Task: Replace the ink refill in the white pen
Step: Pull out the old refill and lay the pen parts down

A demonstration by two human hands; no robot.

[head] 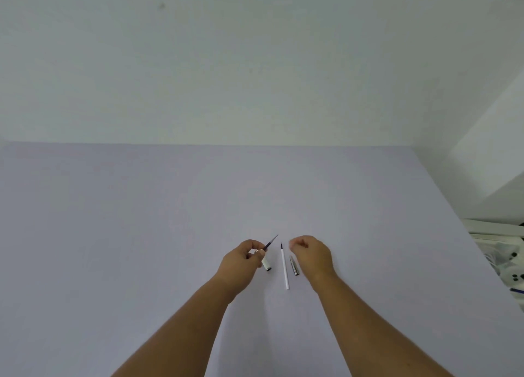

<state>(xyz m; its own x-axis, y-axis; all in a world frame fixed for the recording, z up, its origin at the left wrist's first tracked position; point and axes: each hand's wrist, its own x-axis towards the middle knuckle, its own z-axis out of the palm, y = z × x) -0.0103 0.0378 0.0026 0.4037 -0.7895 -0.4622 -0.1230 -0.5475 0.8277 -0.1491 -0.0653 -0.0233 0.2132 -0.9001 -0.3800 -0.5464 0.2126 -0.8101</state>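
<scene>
Pinching the white pen (pixel 266 259) at its barrel, the left hand (pixel 241 263) is holding it tilted, dark tip pointing up and away to the right. The right hand (pixel 312 256) is hovering loosely curled, gripping nothing. Between them a refill (pixel 284 266) is lying on the table (pixel 113 220), tip pointing away, a metal piece (pixel 294 265) just beside it.

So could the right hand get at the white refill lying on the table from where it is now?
Probably yes. The right hand hovers empty just beside the white refill, which lies flat on the table. Only the metal pen tip section lies between them, and it is low and apart from the refill.
</scene>
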